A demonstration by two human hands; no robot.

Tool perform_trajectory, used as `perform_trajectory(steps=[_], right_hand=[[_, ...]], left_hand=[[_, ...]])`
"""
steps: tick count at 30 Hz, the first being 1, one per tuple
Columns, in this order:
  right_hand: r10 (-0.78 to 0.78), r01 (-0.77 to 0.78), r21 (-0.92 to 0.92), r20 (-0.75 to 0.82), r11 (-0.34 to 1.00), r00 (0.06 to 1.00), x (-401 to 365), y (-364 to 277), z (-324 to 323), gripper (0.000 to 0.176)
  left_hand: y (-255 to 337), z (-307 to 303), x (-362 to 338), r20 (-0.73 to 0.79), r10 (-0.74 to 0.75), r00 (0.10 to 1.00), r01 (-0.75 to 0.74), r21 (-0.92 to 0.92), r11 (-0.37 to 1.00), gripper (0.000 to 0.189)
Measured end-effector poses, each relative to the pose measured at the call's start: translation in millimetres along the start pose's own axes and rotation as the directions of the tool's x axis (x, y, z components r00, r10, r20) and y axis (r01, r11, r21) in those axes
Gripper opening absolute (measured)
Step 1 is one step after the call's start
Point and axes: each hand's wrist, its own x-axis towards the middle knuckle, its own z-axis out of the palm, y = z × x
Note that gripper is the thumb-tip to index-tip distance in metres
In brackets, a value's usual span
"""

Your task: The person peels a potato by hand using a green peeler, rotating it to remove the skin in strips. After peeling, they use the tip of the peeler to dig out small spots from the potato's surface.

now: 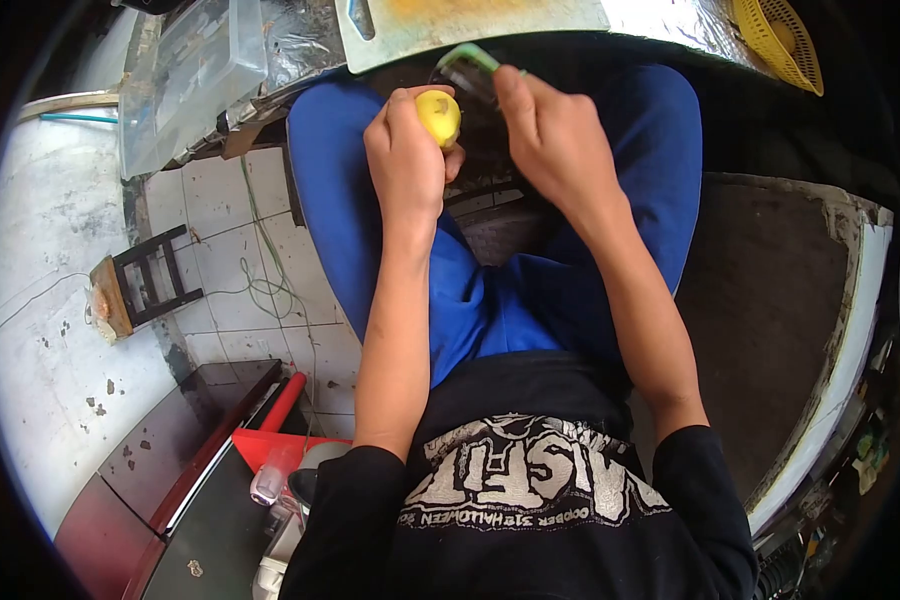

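Observation:
In the head view, my left hand (407, 140) is wrapped round a yellow potato (438, 117) and holds it above my lap. A dull greyish patch shows on the potato's pale, smooth surface. My right hand (558, 132) is closed round a green peeler (469, 56), its handle mostly hidden in the fist. The peeler's head is just above and to the right of the potato, apart from it, and its blade is smeared by motion. Beyond both hands, a worn cutting board (470, 18) with an orange-brown stain lies on the work surface.
A yellow plastic basket (778, 45) stands at the far right of the foil-covered surface (670, 22). A clear plastic container (195, 90) is at the left. On the tiled floor are a small black stool-like frame (155, 272) and a thin green cord (260, 235).

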Motion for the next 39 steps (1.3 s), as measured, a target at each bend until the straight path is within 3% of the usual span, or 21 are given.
perform_trajectory(steps=[1, 3, 5, 9, 11, 12, 14, 18, 20, 27, 30, 38, 39], right_hand=[[-0.09, 0.09, 0.023, 0.02, 0.996, 0.996, -5.3, -0.6, 2.0, 0.052], [-0.113, 0.114, -0.009, 0.063, 0.993, 0.992, -14.2, -3.0, 8.2, 0.052], [-0.12, 0.13, -0.08, 0.122, 0.988, 0.985, -19.3, -7.0, 8.4, 0.053], [-0.146, 0.158, -0.12, 0.109, 0.98, 0.983, -21.2, -8.2, 12.1, 0.053], [-0.176, 0.184, -0.099, 0.091, 0.978, 0.98, -25.5, -7.8, 16.2, 0.053], [-0.176, 0.185, -0.101, 0.092, 0.978, 0.98, -24.5, -8.7, 15.6, 0.053], [-0.158, 0.165, -0.089, 0.077, 0.982, 0.984, -20.6, -11.2, 12.9, 0.053], [-0.142, 0.157, -0.125, 0.122, 0.98, 0.982, -18.5, -9.3, 9.5, 0.052], [-0.174, 0.184, -0.106, 0.092, 0.977, 0.98, -21.2, -9.6, 12.9, 0.052], [-0.206, 0.213, -0.095, 0.087, 0.972, 0.975, -24.1, -14.7, 18.0, 0.052], [-0.193, 0.196, -0.111, 0.039, 0.974, 0.981, -24.9, -15.5, 23.0, 0.052], [-0.186, 0.167, -0.194, -0.088, 0.967, 0.979, -13.3, -13.4, 31.1, 0.05], [-0.187, 0.16, -0.222, -0.105, 0.962, 0.977, -11.9, -12.5, 32.5, 0.05]], left_hand=[[1.2, -1.0, -0.2, -0.009, -0.015, 1.0, 0.015, -0.012, 1.0, 0.052], [1.1, -4.8, 0.1, -0.024, -0.031, 0.999, 0.03, -0.025, 0.999, 0.057], [-1.9, -8.3, 0.9, -0.003, 0.096, 0.995, -0.096, 0.07, 0.993, 0.069], [1.5, -4.5, -1.1, -0.075, 0.153, 0.985, -0.139, 0.162, 0.977, 0.075], [3.3, 0.4, -1.7, -0.092, 0.073, 0.993, -0.075, -0.013, 0.997, 0.071], [3.7, 0.2, -1.4, -0.092, 0.072, 0.993, -0.074, -0.016, 0.997, 0.071], [5.2, -4.1, 0.6, 0.052, -0.018, 0.998, 0.024, -0.129, 0.991, 0.062], [-1.1, -14.3, 8.9, 0.129, 0.058, 0.99, -0.032, -0.198, 0.98, 0.054], [1.9, -10.7, 4.8, 0.026, 0.065, 0.998, -0.063, -0.059, 0.996, 0.052], [-4.1, -9.2, 6.8, -0.082, 0.168, 0.982, -0.175, -0.088, 0.981, 0.045], [-1.8, -8.8, 2.5, -0.082, 0.218, 0.973, -0.216, 0.03, 0.976, 0.042], [-12.1, -5.6, 5.6, -0.102, 0.218, 0.971, -0.218, 0.007, 0.976, 0.035], [-11.7, -4.8, 4.1, -0.101, 0.278, 0.955, -0.267, 0.113, 0.957, 0.036]])
